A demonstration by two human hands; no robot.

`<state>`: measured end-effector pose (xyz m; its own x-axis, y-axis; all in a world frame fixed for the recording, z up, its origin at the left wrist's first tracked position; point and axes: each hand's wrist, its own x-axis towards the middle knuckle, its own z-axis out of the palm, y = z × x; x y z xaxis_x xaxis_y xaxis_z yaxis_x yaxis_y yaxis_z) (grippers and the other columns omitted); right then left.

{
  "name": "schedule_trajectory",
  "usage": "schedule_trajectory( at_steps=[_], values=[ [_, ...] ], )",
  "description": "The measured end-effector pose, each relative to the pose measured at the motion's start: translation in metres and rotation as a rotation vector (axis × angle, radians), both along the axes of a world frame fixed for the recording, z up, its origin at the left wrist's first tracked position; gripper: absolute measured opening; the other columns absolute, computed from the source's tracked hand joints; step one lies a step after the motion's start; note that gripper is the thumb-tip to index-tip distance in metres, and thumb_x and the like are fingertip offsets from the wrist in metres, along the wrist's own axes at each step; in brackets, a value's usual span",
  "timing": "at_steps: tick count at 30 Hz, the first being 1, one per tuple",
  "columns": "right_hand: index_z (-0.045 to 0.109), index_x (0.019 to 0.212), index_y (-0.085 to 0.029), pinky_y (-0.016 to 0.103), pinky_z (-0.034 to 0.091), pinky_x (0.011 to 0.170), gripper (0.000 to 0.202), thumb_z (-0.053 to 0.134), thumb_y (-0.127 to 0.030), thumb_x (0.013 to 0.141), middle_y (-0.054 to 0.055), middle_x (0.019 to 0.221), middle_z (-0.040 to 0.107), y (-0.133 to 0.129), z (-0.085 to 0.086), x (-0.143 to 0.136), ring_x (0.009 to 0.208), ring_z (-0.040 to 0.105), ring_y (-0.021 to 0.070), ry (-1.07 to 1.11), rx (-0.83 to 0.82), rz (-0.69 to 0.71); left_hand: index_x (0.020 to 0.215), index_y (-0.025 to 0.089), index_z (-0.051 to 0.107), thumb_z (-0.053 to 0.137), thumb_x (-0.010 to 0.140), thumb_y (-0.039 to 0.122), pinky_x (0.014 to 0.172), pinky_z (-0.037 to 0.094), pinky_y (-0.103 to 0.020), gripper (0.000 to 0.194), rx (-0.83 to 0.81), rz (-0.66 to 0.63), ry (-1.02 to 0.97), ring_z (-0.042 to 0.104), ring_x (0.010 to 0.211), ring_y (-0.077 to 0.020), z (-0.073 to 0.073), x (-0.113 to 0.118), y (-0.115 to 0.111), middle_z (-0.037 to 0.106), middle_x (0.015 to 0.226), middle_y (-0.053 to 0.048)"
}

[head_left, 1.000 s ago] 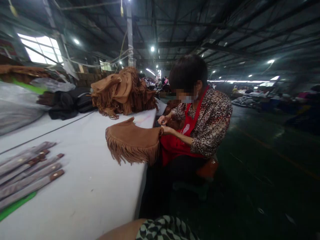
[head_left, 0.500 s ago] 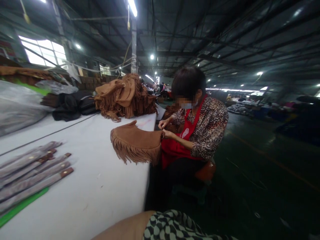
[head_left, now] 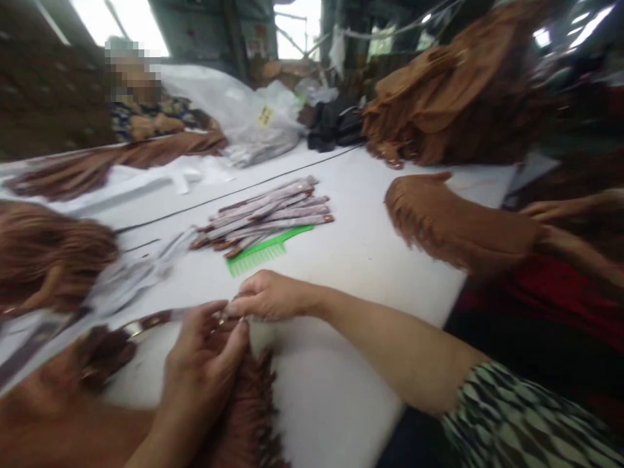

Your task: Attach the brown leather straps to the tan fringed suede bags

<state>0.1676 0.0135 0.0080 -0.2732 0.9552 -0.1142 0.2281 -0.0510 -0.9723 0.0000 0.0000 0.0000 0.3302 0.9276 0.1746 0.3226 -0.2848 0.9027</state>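
The counter [head_left: 351, 260] is white. On it, toward 12 o'clock from the hands, lies a bright green comb [head_left: 266, 250] under a bundle of brown straps [head_left: 266, 213] wrapped in clear film. A tan-brown fringed bag [head_left: 453, 224] lies at 2 o'clock, with a heap of the same tan-brown bags [head_left: 439, 104] beyond it. Under the left hand [head_left: 202, 364] is darker brown fringe [head_left: 248, 416]. The right sleeve [head_left: 526, 422] bears a green, black and white chequered pattern. A co-worker's apron [head_left: 546, 299] at 3 o'clock is red.
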Motion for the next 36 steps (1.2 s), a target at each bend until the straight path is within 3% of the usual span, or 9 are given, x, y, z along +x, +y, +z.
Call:
schedule_trajectory(
  at_steps=[5, 9, 15, 19, 23, 28, 36],
  values=[
    [0.048, 0.063, -0.012, 0.015, 0.020, 0.037, 0.041, 0.067, -0.047, 0.075, -0.007, 0.045, 0.040, 0.006, -0.009, -0.005, 0.038, 0.029, 0.0022, 0.251, -0.121, 0.064, 0.095, 0.018, 0.049, 0.069, 0.071, 0.033, 0.050, 0.047, -0.020, 0.034, -0.079, 0.092, -0.076, 0.060, 0.056, -0.0120, -0.004, 0.003, 0.005, 0.064, 0.074, -0.001],
    [0.056, 0.072, -0.009, 0.015, 0.023, 0.033, 0.048, 0.058, -0.056, 0.079, -0.006, 0.042, 0.041, 0.007, -0.007, 0.004, 0.034, 0.029, 0.0032, 0.245, -0.118, 0.115, 0.089, 0.017, 0.051, 0.071, 0.068, 0.031, 0.053, 0.047, -0.019, 0.033, -0.072, 0.158, -0.141, 0.062, 0.058, -0.0120, -0.004, 0.008, 0.005, 0.064, 0.073, -0.001],
    [0.053, 0.073, -0.011, 0.015, 0.025, 0.029, 0.053, 0.053, -0.063, 0.080, -0.007, 0.040, 0.039, 0.015, -0.016, 0.005, 0.030, 0.031, 0.0044, 0.235, -0.048, -0.074, 0.087, 0.017, 0.051, 0.071, 0.067, 0.029, 0.051, 0.045, -0.018, 0.031, -0.056, 0.180, -0.134, 0.059, 0.055, -0.0109, -0.007, 0.003, 0.007, 0.062, 0.068, 0.001],
    [0.042, 0.066, -0.015, 0.015, 0.020, 0.029, 0.048, 0.051, -0.058, 0.085, -0.008, 0.047, 0.032, 0.016, -0.016, -0.005, 0.032, 0.029, 0.0025, 0.319, 0.055, -0.164, 0.089, 0.017, 0.050, 0.070, 0.069, 0.028, 0.053, 0.046, -0.018, 0.030, -0.007, 0.118, -0.109, 0.059, 0.057, -0.0108, -0.012, 0.002, 0.006, 0.061, 0.069, 0.001],
    [0.039, 0.066, -0.015, 0.014, 0.024, 0.035, 0.042, 0.060, -0.048, 0.083, -0.007, 0.048, 0.039, 0.017, -0.019, -0.016, 0.037, 0.032, 0.0020, 0.299, 0.179, -0.215, 0.090, 0.018, 0.050, 0.069, 0.071, 0.029, 0.056, 0.045, -0.019, 0.029, 0.048, 0.059, -0.069, 0.057, 0.057, -0.0102, -0.016, 0.000, 0.003, 0.060, 0.069, 0.002],
    [0.046, 0.062, -0.013, 0.016, 0.026, 0.038, 0.047, 0.072, -0.052, 0.069, -0.002, 0.054, 0.051, 0.016, -0.019, -0.016, 0.043, 0.036, 0.0024, 0.285, 0.209, -0.198, 0.090, 0.018, 0.054, 0.071, 0.068, 0.029, 0.054, 0.044, -0.018, 0.030, 0.068, 0.093, -0.020, 0.056, 0.056, -0.0093, -0.013, -0.002, 0.001, 0.060, 0.069, 0.002],
    [0.051, 0.055, -0.009, 0.015, 0.024, 0.039, 0.048, 0.073, -0.050, 0.067, -0.004, 0.047, 0.046, 0.017, -0.017, -0.011, 0.042, 0.034, 0.0014, 0.272, 0.275, -0.080, 0.086, 0.016, 0.054, 0.070, 0.066, 0.024, 0.049, 0.045, -0.016, 0.028, 0.115, 0.071, -0.103, 0.058, 0.052, -0.0081, -0.013, 0.000, 0.002, 0.062, 0.065, 0.003]
  ],
)
